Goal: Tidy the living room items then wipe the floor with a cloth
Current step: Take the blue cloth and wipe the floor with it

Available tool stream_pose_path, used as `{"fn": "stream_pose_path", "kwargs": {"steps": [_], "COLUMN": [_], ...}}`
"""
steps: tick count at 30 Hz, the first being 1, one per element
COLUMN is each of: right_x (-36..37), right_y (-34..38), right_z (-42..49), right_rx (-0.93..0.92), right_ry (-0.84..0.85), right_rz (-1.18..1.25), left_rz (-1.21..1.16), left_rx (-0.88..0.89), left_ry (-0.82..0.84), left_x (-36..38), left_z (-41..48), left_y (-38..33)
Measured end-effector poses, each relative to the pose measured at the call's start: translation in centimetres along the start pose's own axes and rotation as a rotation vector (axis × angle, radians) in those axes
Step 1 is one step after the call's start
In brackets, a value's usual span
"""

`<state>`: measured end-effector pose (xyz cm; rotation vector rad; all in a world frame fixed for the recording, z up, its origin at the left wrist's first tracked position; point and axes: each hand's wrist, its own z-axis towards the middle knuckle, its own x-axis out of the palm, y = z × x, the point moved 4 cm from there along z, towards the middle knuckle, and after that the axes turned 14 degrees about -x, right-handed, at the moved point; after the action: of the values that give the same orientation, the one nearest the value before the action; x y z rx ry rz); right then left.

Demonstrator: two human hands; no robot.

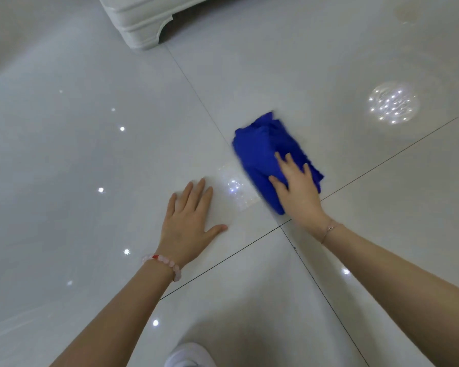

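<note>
The fingers (289, 161) of the right hand (298, 193) lie straight and slightly spread, pressing flat on a crumpled bright blue cloth (260, 154); the thumb rests along the cloth's near left side. The cloth sits on the glossy pale grey tiled floor (90, 154), just beyond the crossing of two dark grout lines (284, 226), and its edges look blurred. The fingers (196, 193) of the left hand (188, 223) are spread, with the palm flat on the bare floor, the thumb pointing toward the cloth. This hand is near the cloth but not touching it. A pink bead bracelet (167, 264) circles the left wrist and a thin chain bracelet (329, 230) the right. Bright light reflections (394, 103) dot the tiles. At the top stands the moulded white base of a piece of furniture (143, 22), well apart from both hands.
</note>
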<state>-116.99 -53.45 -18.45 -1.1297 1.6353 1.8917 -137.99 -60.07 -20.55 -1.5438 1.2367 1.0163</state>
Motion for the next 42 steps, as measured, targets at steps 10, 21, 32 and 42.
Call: {"fn": "stream_pose_path", "kwargs": {"steps": [10,21,32,42], "right_x": [-2.8,2.0,-0.4,0.7], "right_y": [-2.6,1.0,1.3,0.6], "right_z": [-1.3,-3.2,-0.7,-4.3], "right_rx": [0.174,-0.265,0.200,-0.221], "right_ry": [-0.108,0.248,-0.039,0.212], "right_rz": [0.065,0.009,0.005,-0.018], "left_rz": [-0.031,-0.003,-0.023,-0.008], "left_rx": [0.014,0.024,0.018,0.010], "left_ry": [-0.073,-0.121,-0.149,-0.096], "left_x": [0.2,0.5,0.8,1.2], "left_z": [-0.5,-2.4,-4.1,-4.3], "left_y": [0.3,0.9,1.4,1.7]}}
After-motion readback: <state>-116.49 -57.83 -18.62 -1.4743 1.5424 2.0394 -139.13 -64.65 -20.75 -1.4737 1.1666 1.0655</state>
